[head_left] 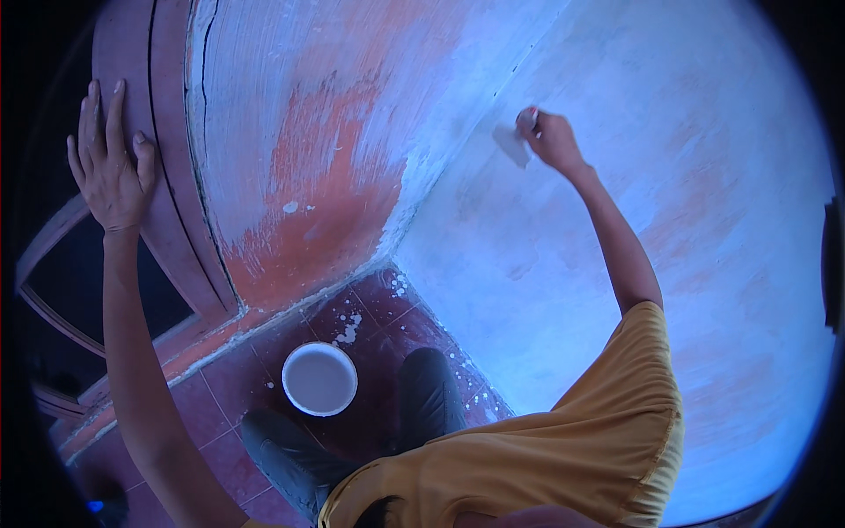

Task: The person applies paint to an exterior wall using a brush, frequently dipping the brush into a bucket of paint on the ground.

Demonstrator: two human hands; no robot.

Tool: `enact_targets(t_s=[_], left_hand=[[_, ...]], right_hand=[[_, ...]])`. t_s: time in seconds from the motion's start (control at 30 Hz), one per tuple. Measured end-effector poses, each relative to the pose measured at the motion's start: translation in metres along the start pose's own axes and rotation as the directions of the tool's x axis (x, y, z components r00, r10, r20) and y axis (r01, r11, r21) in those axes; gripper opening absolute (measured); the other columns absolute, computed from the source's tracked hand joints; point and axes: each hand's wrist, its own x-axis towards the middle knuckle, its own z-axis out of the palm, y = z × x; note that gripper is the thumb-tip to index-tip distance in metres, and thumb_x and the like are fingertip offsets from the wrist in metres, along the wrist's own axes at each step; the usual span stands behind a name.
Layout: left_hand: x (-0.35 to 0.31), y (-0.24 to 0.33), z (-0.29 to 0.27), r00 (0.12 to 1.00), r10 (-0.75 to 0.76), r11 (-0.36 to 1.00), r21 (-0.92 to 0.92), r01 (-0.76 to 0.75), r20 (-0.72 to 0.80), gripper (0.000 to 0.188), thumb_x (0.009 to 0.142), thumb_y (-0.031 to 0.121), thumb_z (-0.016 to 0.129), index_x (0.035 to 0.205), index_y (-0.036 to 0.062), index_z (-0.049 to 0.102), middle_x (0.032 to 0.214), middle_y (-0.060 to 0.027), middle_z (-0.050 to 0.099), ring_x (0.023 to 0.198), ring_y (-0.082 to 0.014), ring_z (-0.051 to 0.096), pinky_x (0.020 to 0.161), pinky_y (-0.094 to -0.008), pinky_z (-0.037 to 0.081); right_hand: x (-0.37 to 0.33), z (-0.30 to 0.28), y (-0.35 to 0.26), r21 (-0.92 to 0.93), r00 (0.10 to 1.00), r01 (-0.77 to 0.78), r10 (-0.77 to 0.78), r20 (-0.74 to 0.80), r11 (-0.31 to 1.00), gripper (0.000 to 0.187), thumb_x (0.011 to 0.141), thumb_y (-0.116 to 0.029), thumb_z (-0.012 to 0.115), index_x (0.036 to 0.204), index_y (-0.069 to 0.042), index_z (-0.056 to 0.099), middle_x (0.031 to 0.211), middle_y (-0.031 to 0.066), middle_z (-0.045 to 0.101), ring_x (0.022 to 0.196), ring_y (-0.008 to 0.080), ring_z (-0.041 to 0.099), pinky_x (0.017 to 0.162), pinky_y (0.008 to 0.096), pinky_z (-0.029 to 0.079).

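My right hand (553,141) is closed around the handle of a paintbrush (510,145). The brush's flat, pale head is slightly blurred against the right-hand wall (546,290), close to the corner; whitish paint covers most of that wall, with pink showing through in patches. On the far left, my left hand (113,180) lies with fingers spread on the brown wooden frame (167,167). A white round bucket (319,379) of pale paint stands on the floor between the two arms, just in front of my legs.
The left wall (308,185) carries streaky white paint over orange-red. Dark red floor tiles (229,383) have white paint splashes (349,329) near the bucket and along the right wall's foot. My knees (431,387) are close to the bucket. Dark panes sit within the frame at left.
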Motion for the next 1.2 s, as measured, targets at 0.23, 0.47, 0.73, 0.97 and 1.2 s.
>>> enact_targets(t_s=[0.23, 0.47, 0.73, 0.97, 1.2], left_hand=[[-0.001, 0.000, -0.003, 1.000, 0.019, 1.000, 0.024, -0.020, 0.003, 0.053, 0.088, 0.033, 0.036, 0.141, 0.0276, 0.032, 0.147, -0.0024, 0.027, 0.135, -0.0172, 0.025, 0.112, -0.0454, 0.016], [-0.002, 0.003, -0.001, 1.000, -0.014, 1.000, 0.006, 0.014, 0.002, 0.054, 0.084, 0.030, 0.041, 0.138, 0.0312, 0.036, 0.146, 0.0009, 0.029, 0.134, -0.0160, 0.028, 0.111, -0.0446, 0.020], [-0.002, 0.000, -0.005, 1.000, -0.007, 0.999, 0.047, 0.006, 0.021, 0.053, 0.085, 0.032, 0.041, 0.137, 0.0305, 0.038, 0.145, 0.0009, 0.030, 0.133, -0.0150, 0.030, 0.110, -0.0447, 0.021], [-0.002, 0.001, 0.001, 0.999, 0.030, 0.999, 0.033, -0.029, -0.012, 0.052, 0.088, 0.034, 0.038, 0.139, 0.0274, 0.035, 0.145, -0.0020, 0.030, 0.134, -0.0170, 0.028, 0.110, -0.0456, 0.019], [-0.003, 0.001, 0.001, 1.000, -0.009, 0.999, 0.033, 0.008, 0.012, 0.053, 0.085, 0.033, 0.040, 0.138, 0.0308, 0.035, 0.146, 0.0005, 0.029, 0.133, -0.0149, 0.029, 0.111, -0.0450, 0.020]], right_hand=[[0.049, 0.026, 0.008, -0.118, 0.990, -0.132, 0.124, -0.072, 0.984, 0.023, 0.073, -0.022, 0.069, 0.079, -0.001, 0.063, 0.072, 0.0212, 0.062, 0.071, 0.0367, 0.062, 0.064, 0.0428, 0.049], [0.035, 0.088, 0.039, -0.188, 0.970, -0.240, 0.244, 0.001, 0.953, 0.025, 0.071, -0.023, 0.069, 0.081, 0.000, 0.063, 0.081, 0.0244, 0.063, 0.079, 0.0389, 0.062, 0.072, 0.0450, 0.049], [0.140, -0.068, 0.033, -0.506, 0.864, -0.105, -0.173, -0.473, 0.856, 0.019, 0.085, -0.023, 0.053, 0.084, -0.007, 0.063, 0.075, 0.0181, 0.062, 0.069, 0.0356, 0.062, 0.062, 0.0456, 0.049], [0.115, 0.004, 0.055, -0.800, 0.925, 0.182, -0.375, -0.058, 0.572, 0.014, 0.076, -0.023, 0.060, 0.078, -0.010, 0.063, 0.078, 0.0118, 0.059, 0.064, 0.0271, 0.062, 0.058, 0.0408, 0.048], [-0.013, 0.153, 0.003, -0.392, 0.862, 0.493, -0.375, 0.341, 0.777, 0.016, 0.079, -0.028, 0.060, 0.073, -0.014, 0.063, 0.068, 0.0095, 0.059, 0.072, 0.0238, 0.060, 0.060, 0.0400, 0.045]])
